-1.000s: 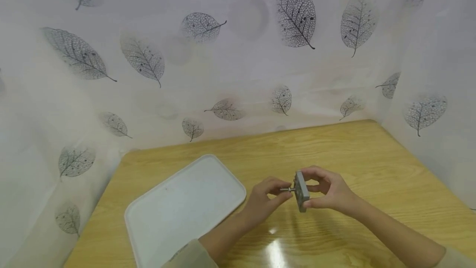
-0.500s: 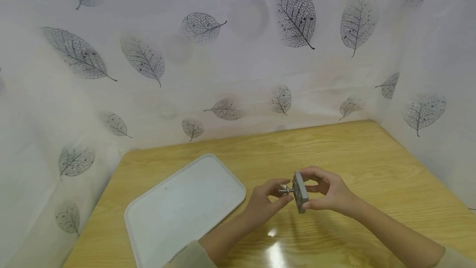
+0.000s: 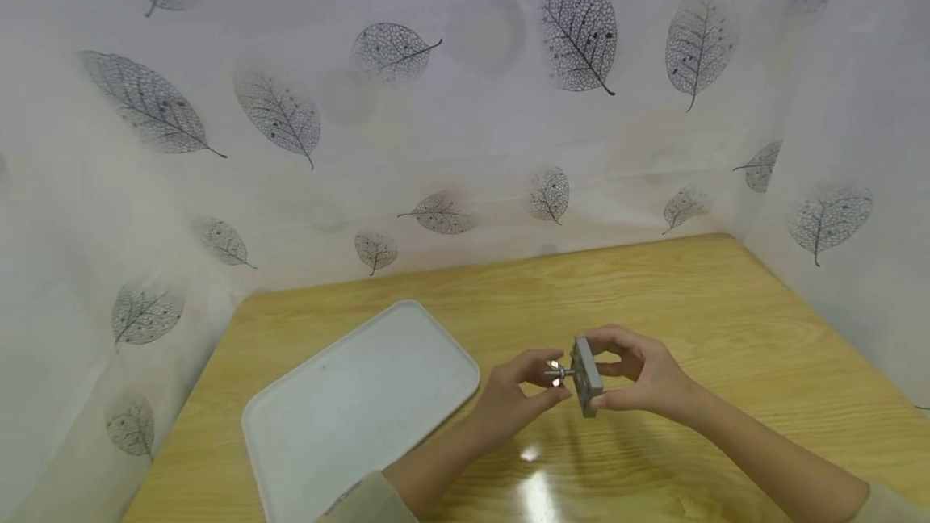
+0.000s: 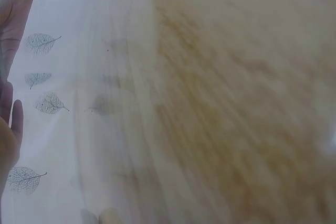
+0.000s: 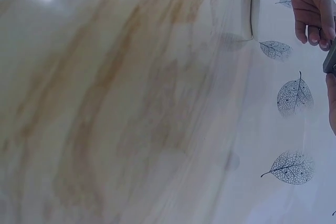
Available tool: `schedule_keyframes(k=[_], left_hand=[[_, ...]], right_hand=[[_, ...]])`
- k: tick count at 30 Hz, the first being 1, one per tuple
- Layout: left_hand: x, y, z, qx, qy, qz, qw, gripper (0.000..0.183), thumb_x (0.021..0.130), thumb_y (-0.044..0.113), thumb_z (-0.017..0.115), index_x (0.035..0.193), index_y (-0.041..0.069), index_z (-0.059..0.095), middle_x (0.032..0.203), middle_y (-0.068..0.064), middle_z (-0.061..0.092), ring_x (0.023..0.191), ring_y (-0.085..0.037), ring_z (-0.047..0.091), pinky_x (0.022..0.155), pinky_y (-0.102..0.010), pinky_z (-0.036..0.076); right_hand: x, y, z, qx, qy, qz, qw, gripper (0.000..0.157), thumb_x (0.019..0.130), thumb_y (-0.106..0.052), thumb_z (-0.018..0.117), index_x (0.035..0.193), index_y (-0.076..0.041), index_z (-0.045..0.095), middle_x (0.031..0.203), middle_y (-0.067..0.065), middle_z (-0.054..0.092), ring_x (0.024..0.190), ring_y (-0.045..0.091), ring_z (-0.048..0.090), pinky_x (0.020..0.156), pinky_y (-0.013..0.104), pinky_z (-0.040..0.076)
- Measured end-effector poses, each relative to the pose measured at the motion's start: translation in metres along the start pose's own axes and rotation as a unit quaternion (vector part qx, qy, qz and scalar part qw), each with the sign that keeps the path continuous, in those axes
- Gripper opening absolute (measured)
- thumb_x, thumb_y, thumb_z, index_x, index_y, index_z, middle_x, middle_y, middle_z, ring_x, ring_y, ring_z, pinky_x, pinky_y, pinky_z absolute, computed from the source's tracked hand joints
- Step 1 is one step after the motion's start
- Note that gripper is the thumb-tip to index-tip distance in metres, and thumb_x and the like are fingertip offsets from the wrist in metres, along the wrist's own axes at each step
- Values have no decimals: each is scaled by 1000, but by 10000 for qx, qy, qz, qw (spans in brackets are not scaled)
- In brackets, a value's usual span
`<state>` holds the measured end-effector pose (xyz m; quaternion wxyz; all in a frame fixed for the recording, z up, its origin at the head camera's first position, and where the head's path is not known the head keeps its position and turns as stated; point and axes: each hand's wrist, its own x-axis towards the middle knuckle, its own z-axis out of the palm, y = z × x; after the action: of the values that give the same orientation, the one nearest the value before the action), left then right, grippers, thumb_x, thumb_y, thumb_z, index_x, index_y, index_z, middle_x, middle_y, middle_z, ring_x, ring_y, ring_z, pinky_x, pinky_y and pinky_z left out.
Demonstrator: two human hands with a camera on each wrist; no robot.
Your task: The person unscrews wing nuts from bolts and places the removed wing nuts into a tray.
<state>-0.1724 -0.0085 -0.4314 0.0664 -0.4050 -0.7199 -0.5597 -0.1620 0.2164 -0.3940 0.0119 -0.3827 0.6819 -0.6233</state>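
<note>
Above the wooden table, in the head view, my right hand (image 3: 650,371) grips a grey rectangular metal block (image 3: 590,376) by its edges, thumb below and fingers on top. A threaded bolt sticks out of the block's left face and carries a shiny wing nut (image 3: 557,374). My left hand (image 3: 517,395) has thumb and fingertips curled round the wing nut, one above it and the other below. Both wrist views show the hands only at the frame edge; a corner of the grey block (image 5: 329,62) appears in the right wrist view.
A white tray (image 3: 349,418) lies on the wooden table (image 3: 668,289), left of the hands and partly under the left forearm. A pale, leaf-printed sheet (image 3: 479,119) surrounds the table at the back and sides.
The left fingers have spread a little around the bolt, so the wing nut, hidden before, now shows with its wings upright. The right hand and block have hardly moved.
</note>
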Motion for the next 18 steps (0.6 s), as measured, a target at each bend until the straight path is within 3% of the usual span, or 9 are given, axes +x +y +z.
schedule_keyframes(k=[9,18], left_hand=[[6,-3,-8,464,16,682,9966,57,74,-2,76,124,2,49,120,-14,55,104,-30,59,85,-22,54],[9,-3,-11,788,-86,1389,9871,46,75,-5,75,117,-4,56,115,-14,57,103,-22,60,86,-19,53]], right_hand=[[0,3,-1,-50,75,16,10000,62,67,19,72,122,16,43,123,1,55,111,10,56,90,32,54],[0,4,-1,-18,38,-95,9999,62,68,19,72,122,18,42,121,4,55,112,11,56,90,32,54]])
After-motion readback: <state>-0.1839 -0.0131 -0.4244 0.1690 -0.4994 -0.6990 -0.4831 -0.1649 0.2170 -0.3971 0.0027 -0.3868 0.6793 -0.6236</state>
